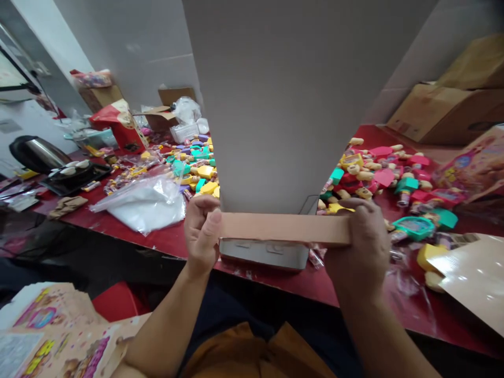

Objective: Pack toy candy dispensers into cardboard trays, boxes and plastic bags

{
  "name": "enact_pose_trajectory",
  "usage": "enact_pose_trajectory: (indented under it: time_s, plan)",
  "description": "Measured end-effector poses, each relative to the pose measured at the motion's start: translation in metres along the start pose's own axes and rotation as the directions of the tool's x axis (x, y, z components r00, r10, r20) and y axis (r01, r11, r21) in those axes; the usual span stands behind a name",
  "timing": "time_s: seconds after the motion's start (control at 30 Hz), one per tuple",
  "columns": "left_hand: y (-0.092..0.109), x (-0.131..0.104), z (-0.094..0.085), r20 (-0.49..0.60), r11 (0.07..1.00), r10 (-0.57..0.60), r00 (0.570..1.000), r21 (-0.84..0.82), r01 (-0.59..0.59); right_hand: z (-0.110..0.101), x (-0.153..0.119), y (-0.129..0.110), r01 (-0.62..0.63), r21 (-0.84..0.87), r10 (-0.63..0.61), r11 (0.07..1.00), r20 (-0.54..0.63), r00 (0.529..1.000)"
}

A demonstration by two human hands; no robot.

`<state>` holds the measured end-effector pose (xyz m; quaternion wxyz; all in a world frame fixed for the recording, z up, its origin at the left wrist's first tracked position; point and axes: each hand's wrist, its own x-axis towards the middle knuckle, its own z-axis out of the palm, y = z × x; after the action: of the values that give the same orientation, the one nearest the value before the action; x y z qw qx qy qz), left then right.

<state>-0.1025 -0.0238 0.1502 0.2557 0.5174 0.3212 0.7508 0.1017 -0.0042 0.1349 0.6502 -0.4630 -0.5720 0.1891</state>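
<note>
In front of me a cardboard box (271,121) stands on the red table, its tall grey inner panel rising out of view at the top. A peach-coloured strip of the box (283,228) runs level between my hands. My left hand (201,236) pinches its left end, thumb on the near face. At the other end, my right hand (360,247) is closed round the corner, with its fingers partly hidden. Below the strip shows a grey box part with slots (263,253).
Colourful small toys (197,163) lie heaped on the left, more toys (381,173) on the right. A plastic bag (145,205) lies near the edge. Printed flat boxes (63,331) are stacked at lower left. An electric kettle (37,152) and a brown carton (444,113) stand farther off.
</note>
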Motion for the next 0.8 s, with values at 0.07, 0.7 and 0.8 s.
enact_pose_trajectory:
  time_s: [0.07,0.7,0.8]
  plan:
    - [-0.016,0.002,-0.008,0.091,0.999,0.036,0.995,0.014,-0.038,0.013,-0.003,0.009,-0.029,0.213,0.037,0.977,-0.033,0.999]
    - [-0.075,-0.026,-0.02,0.629,0.141,0.03,0.777,0.767,-0.626,0.002,-0.005,0.066,0.819,-0.405,-0.413,0.407,0.718,0.56]
    - [-0.087,-0.028,-0.006,0.559,0.009,-0.007,0.829,0.829,-0.559,0.019,-0.005,0.071,0.78,-0.539,-0.31,0.317,0.718,0.623]
